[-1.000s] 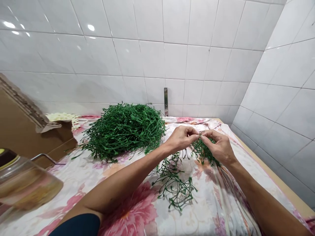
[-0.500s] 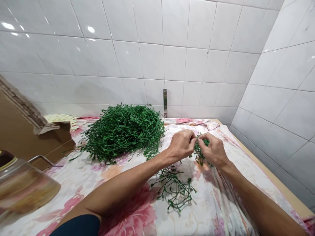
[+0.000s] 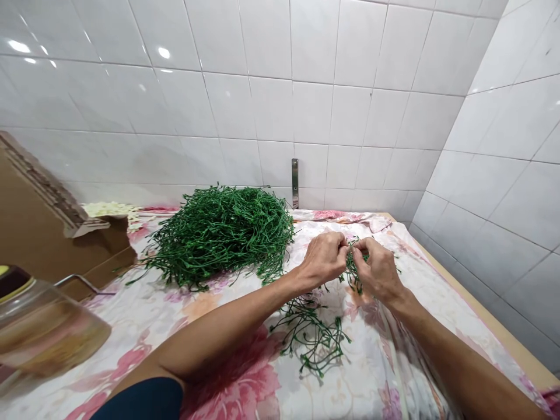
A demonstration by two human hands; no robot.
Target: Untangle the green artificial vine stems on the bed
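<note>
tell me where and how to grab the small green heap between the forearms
I'd pinch the small heap by the thin stems on its right edge, coming from the near right: they fan loosely apart there, while the left forearm passes along its far left side.

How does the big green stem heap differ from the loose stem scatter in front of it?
The big green stem heap is mounded high; the loose stem scatter lies low. The heap is dense, hiding what is beneath; the scatter is sparse, with the floral cloth showing through. The heap sits near the tiled wall; the scatter lies closer to the wearer. Both are thin green stems.
</note>
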